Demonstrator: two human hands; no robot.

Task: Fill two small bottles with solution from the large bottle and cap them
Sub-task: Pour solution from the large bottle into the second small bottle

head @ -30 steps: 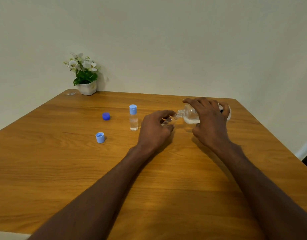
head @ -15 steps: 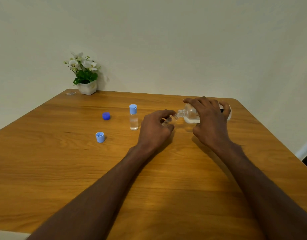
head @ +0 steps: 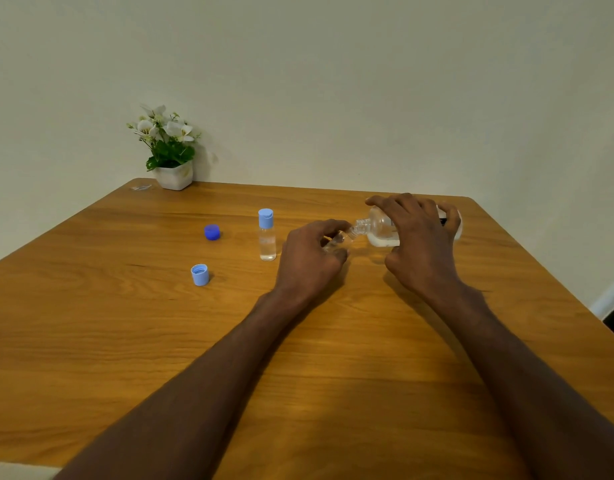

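Observation:
My right hand [head: 419,237] grips the large clear bottle [head: 380,228], tipped on its side with its open neck pointing left. That neck meets the mouth of a small open bottle [head: 336,241], tilted and mostly hidden inside my left hand [head: 309,258]. A second small bottle [head: 267,239] stands upright just left of my left hand, holding clear liquid and wearing a light blue cap. A loose light blue cap [head: 200,274] sits open side up further left. A dark blue cap [head: 212,232] lies behind it.
The wooden table [head: 125,341] ends at a wall behind and an edge on the right. A white pot of white flowers [head: 170,157] stands at the far left corner, with a small clear scrap [head: 141,187] beside it.

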